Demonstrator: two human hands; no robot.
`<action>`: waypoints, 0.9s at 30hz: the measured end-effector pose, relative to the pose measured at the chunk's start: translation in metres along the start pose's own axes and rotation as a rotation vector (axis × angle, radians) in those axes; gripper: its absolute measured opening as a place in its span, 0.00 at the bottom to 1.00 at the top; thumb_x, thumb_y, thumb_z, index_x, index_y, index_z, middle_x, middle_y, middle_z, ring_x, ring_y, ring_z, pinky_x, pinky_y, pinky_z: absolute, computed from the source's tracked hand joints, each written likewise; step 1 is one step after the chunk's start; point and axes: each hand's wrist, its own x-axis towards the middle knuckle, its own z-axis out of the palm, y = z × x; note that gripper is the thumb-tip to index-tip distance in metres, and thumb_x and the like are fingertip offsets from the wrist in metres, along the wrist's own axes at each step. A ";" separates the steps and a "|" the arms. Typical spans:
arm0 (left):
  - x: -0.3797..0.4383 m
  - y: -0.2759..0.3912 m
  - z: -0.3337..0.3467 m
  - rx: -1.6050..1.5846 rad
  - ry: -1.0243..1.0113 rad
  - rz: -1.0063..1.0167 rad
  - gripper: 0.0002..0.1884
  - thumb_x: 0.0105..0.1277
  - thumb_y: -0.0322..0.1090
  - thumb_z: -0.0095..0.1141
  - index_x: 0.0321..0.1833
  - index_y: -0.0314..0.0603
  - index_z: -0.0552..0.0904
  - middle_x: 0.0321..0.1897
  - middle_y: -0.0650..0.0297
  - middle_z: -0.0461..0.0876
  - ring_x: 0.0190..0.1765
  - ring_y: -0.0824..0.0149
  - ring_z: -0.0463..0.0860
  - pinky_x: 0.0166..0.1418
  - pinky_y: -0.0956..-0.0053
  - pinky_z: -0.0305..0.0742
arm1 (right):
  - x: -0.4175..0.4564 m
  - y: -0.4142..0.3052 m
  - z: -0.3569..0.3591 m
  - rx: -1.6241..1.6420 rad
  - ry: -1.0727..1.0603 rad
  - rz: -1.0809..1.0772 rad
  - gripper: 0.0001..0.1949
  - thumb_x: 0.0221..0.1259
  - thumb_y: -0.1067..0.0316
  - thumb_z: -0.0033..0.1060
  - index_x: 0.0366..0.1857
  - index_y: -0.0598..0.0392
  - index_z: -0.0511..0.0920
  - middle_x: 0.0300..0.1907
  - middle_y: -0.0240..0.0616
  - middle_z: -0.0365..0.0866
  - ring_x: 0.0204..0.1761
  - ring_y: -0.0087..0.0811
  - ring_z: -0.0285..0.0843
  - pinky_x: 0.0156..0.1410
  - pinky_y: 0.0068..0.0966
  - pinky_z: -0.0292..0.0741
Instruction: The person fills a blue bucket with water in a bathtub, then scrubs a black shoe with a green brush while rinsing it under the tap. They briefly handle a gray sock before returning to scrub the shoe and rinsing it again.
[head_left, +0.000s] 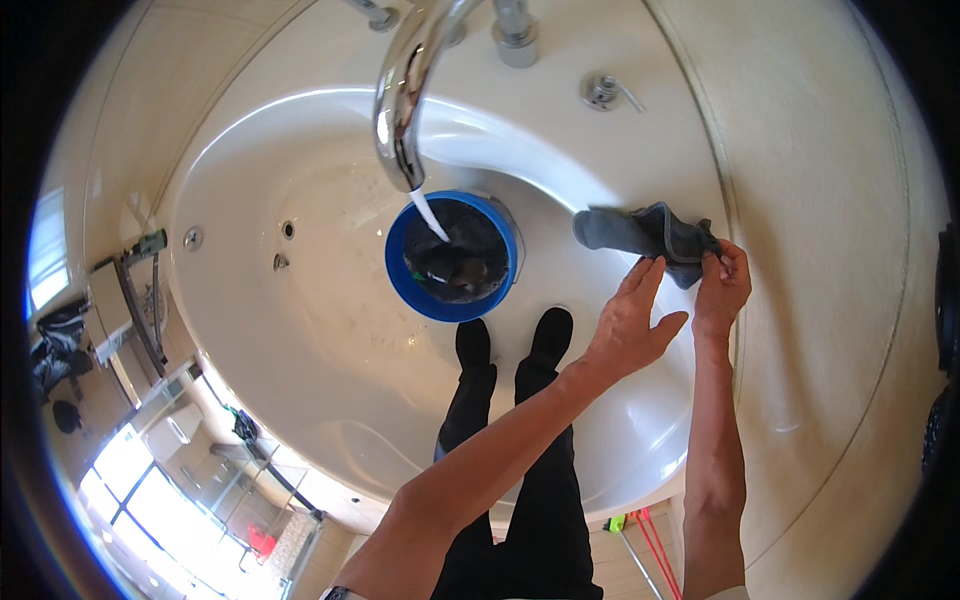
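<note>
A dark grey cloth (637, 230) with a stitched edge lies bunched on the right rim of the white bathtub (337, 352). My right hand (722, 289) pinches its right end between thumb and fingers. Flat, with the thumb spread away, my left hand (634, 322) has its fingertips at the cloth's lower edge; whether they press on it is unclear. In the tub stands a blue bucket (393, 281) holding dark, foamy water and something dark, partly submerged. Water (430, 216) runs into it from the chrome spout (401, 112).
I stand in the tub, my black shoes (551, 335) just below the bucket. A lever handle (604, 91) sits on the tub's back ledge. At left is the drain (288, 229). Pink-red and metal poles (656, 547) are on the floor outside the tub.
</note>
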 end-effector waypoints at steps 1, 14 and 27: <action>0.001 -0.006 -0.003 0.039 0.009 0.003 0.35 0.58 0.35 0.65 0.66 0.29 0.66 0.64 0.38 0.67 0.65 0.44 0.71 0.63 0.65 0.70 | 0.002 0.007 0.007 -0.004 -0.019 0.032 0.08 0.61 0.79 0.55 0.44 0.60 0.76 0.38 0.33 0.81 0.40 0.19 0.77 0.48 0.15 0.72; 0.032 -0.004 -0.002 -0.072 0.111 0.022 0.33 0.57 0.35 0.63 0.64 0.28 0.68 0.63 0.39 0.68 0.66 0.43 0.68 0.66 0.60 0.68 | 0.019 -0.032 0.022 -0.044 -0.068 0.069 0.11 0.67 0.68 0.56 0.48 0.60 0.75 0.40 0.33 0.80 0.41 0.23 0.76 0.49 0.18 0.74; 0.015 -0.028 0.002 -0.072 0.079 -0.070 0.32 0.55 0.33 0.62 0.64 0.30 0.68 0.62 0.43 0.69 0.64 0.45 0.69 0.64 0.60 0.70 | 0.018 0.019 0.020 0.017 -0.174 0.107 0.13 0.62 0.74 0.58 0.50 0.63 0.74 0.43 0.37 0.79 0.44 0.25 0.77 0.52 0.20 0.74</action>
